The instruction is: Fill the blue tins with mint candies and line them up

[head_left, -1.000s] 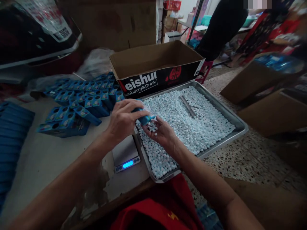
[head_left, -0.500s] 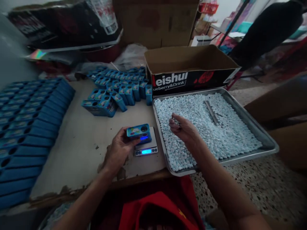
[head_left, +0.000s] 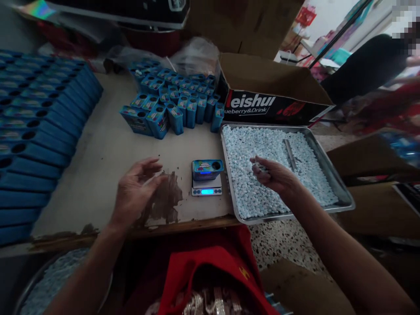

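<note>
A small blue box (head_left: 207, 169) with a round dark hole in its top rests on the digital scale (head_left: 207, 191), whose display glows blue. To the left of the scale, my left hand (head_left: 139, 183) hovers over the table with its fingers apart and nothing in them. My right hand (head_left: 271, 173) is over the metal tray (head_left: 288, 217), fingers curled around several small pale candies. A layer of pale blue and white candies (head_left: 256, 144) covers the tray's bottom. On them lies a flat metal strip (head_left: 290, 154).
Rows of blue boxes (head_left: 49, 131) stand at the left, and a looser group of blue boxes (head_left: 183, 105) at the back. Behind the tray is an open black carton (head_left: 278, 105). A round container of candies (head_left: 52, 280) sits low at the left. Another person (head_left: 364, 74) is at the far right.
My left hand has let go of the blue box, leaving it on the scale, and moved left. My right hand stays over the tray. The view has tilted down.
</note>
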`<state>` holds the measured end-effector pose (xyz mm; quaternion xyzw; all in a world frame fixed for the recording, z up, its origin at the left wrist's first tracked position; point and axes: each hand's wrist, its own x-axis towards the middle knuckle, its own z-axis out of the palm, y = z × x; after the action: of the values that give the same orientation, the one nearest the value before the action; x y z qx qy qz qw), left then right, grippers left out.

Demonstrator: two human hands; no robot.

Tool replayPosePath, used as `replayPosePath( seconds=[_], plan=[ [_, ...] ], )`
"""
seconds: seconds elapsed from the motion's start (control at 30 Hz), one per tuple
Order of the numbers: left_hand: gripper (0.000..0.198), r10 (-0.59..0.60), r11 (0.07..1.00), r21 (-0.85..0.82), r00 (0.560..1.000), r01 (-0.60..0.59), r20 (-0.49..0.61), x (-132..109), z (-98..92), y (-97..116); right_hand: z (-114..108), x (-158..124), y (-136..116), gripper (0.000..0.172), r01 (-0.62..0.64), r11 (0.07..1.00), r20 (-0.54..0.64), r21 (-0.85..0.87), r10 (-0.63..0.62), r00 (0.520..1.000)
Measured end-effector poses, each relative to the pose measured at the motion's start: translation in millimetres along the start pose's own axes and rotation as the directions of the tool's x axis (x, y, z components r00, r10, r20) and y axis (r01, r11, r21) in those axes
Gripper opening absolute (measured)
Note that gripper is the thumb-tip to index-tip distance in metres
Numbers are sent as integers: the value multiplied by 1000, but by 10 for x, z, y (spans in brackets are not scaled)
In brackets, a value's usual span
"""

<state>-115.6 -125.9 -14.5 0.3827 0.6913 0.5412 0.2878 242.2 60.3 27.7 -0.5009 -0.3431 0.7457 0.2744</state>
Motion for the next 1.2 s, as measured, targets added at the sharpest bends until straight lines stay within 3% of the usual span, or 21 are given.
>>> replayPosePath(
  seconds=[0.13,0.3,0.43,0.63,0.93,1.1,1.2],
  plan=[
    [55,-19,998,53,989,28,-148,-67,-394,-66,-90,-44,25,43,121,953,-89,-278,-151,985],
    [55,-2,995,94,986,18,-167,-79,-512,-124,-75,-76,-128,42,88,970,-64,-224,-105,992],
    [54,25,991,132,989,-6,-145,-66,-443,-110,-5,-137,-258,32,7,996,-33,-89,-9,999],
    [53,46,995,95,992,-35,-116,-91,-368,-61,275,-193,-327,18,-4,1000,8,-17,4,1000],
    [60,-55,998,7,997,56,-59,-94,-321,-151,724,-119,-261,32,180,950,254,-255,-114,961],
    [59,-85,996,8,996,85,12,-131,-66,-63,905,-73,-261,35,262,907,334,-330,-147,931],
    [53,-105,994,5,990,105,98,-157,109,16,979,-65,-271,32,345,825,385,-448,-171,907]
  ],
)
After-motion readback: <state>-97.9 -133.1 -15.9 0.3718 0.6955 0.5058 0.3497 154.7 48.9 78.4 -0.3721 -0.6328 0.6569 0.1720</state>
